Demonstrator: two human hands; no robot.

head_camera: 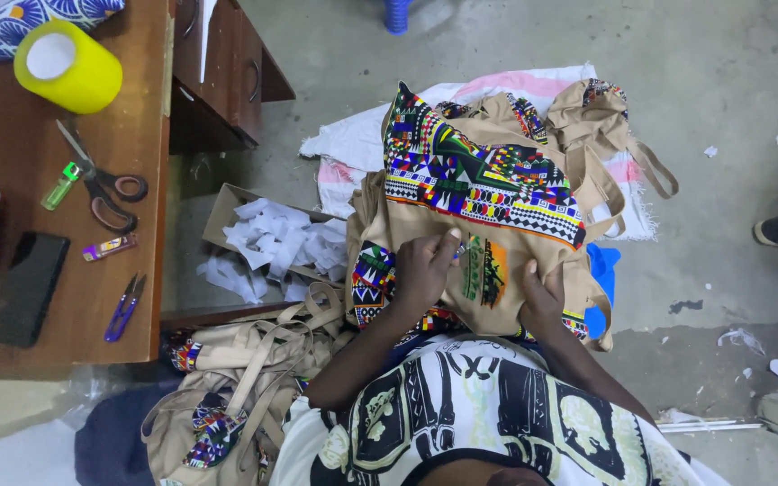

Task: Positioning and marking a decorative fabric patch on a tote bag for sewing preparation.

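My left hand (420, 270) pinches a small tool (459, 251) against the tan tote bag (483, 225) on my lap. My right hand (542, 295) lies flat on the bag, fingers together, gripping nothing. Scissors (101, 184) lie on the bench (128, 270).

A: Where is there room around the lap?

B: To the right, bare concrete floor (722, 126) lies open beyond the bag pile (483, 180).

A: And to the left?

B: Crowded. The open box of white scraps (272, 236) and the heap of tan bags (245, 378) fill the gap up to the counter (119, 297), whose edge and drawers (227, 81) block that side.
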